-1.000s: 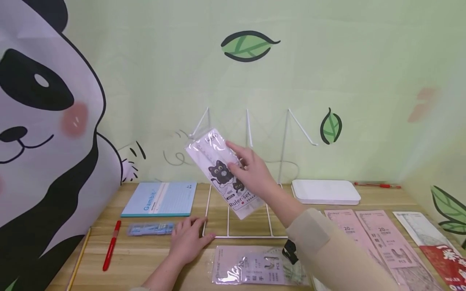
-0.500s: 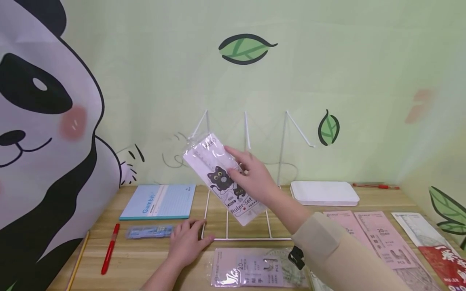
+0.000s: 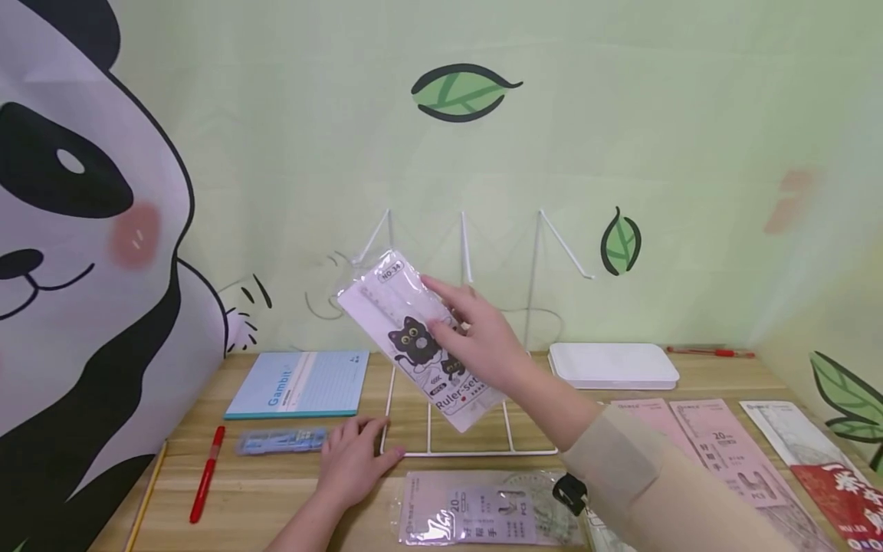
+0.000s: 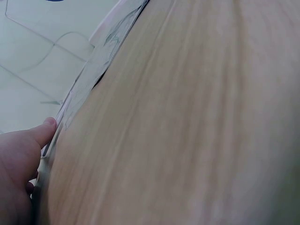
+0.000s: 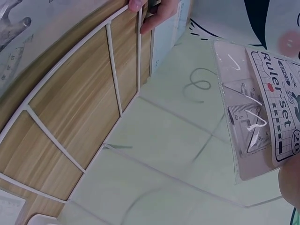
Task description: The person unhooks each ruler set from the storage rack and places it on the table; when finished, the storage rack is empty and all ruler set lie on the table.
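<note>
My right hand [image 3: 483, 337] pinches a ruler set [image 3: 410, 345] in a clear plastic packet, its card printed with black cats. The packet tilts with its top to the upper left, close to the left hook of a white wire rack [image 3: 469, 454]. Whether its top touches the hook I cannot tell. In the right wrist view, clear rulers show inside the ruler set [image 5: 251, 124]. My left hand [image 3: 355, 460] holds the rack's front left corner, thumb and finger on either side of the wire. Only part of the left hand [image 4: 21, 159] shows in the left wrist view.
Left lie a blue notebook [image 3: 300, 383], a blue pen packet [image 3: 283, 441], a red marker [image 3: 207, 475] and a pencil [image 3: 146, 498]. A pink ruler packet [image 3: 476, 507] lies in front; more pink packets [image 3: 724, 445] lie right. A white case [image 3: 614, 366] and red pen [image 3: 710, 352] sit behind.
The ruler set has shifted slightly left, and its glare has changed so the top label reads clearly. My left hand stays at the rack's corner. The head view has shifted a little.
</note>
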Available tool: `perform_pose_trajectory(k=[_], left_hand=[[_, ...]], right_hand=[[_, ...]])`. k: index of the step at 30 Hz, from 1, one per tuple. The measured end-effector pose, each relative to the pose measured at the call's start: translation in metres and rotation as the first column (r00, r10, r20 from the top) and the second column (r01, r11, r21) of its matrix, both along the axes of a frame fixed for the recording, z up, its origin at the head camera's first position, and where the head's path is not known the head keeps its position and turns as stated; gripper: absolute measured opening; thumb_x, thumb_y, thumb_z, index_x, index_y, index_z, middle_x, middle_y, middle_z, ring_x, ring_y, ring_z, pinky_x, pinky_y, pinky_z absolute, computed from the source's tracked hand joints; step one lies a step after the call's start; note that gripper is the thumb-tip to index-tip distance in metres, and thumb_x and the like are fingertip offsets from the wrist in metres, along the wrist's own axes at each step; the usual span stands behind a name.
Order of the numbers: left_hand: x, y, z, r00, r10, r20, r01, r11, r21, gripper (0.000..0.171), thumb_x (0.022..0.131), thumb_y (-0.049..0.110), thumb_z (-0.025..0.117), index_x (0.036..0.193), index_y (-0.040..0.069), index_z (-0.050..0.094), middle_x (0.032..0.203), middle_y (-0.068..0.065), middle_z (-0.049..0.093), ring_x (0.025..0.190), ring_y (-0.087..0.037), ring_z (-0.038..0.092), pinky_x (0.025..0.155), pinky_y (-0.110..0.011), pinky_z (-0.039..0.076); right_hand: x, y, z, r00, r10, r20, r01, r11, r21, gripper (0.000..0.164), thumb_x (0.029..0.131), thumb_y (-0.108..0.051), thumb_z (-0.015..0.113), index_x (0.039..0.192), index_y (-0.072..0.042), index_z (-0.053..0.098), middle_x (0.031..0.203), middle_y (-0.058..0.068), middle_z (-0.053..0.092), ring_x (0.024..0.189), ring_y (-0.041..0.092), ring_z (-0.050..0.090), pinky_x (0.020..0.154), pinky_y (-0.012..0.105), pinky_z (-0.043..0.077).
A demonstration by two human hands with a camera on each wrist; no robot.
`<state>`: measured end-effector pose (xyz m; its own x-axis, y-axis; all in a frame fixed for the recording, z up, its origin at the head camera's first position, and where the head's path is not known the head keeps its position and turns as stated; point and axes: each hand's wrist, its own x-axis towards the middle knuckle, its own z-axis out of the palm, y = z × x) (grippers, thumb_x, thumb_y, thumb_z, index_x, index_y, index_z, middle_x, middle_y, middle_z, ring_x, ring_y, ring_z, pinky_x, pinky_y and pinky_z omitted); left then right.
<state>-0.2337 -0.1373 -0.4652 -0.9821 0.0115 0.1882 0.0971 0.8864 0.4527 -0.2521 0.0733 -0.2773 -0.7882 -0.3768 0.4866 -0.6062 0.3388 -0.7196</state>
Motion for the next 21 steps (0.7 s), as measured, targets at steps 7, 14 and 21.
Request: perform_pose_trajectory(k=[7,14,21], left_hand=[[0.0,0.001,0.001,1.0,0.0,0.004,0.0,1.0,-0.004,0.062,0.08,0.051,0.067,0.13,0.017,0.056,0.13,-0.016,0.046,0.117,-0.038,0.038,0.096,-0.057,0.027],[0.0,0.001,0.002,1.0,0.004,0.016,-0.004,1.0,-0.009,0.062,0.08,0.05,0.067,0.131,0.017,0.055,0.13,-0.016,0.046,0.118,-0.039,0.038,0.097,-0.057,0.027],[0.0,0.002,0.002,1.0,0.003,0.01,-0.003,1.0,-0.009,0.063,0.08,0.052,0.067,0.13,0.016,0.056,0.13,-0.016,0.046,0.117,-0.039,0.038,0.096,-0.057,0.027]], right_hand=[[0.007,0.01,-0.001,0.998,0.033,0.047,-0.034,0.999,0.016,0.053,0.092,-0.012,0.058,0.141,-0.023,0.043,0.102,0.009,0.051,0.076,0.02,0.06,0.053,0.029,0.054],[0.016,0.029,-0.008,0.994,0.096,0.055,-0.102,0.989,0.112,0.052,0.09,-0.011,0.059,0.14,-0.016,0.045,0.103,0.01,0.053,0.077,0.018,0.059,0.053,0.028,0.053],[0.021,0.053,-0.02,0.988,0.144,0.06,-0.154,0.961,0.231,0.052,0.09,-0.014,0.061,0.139,-0.015,0.046,0.118,0.011,0.056,0.084,0.015,0.059,0.062,0.026,0.053]])
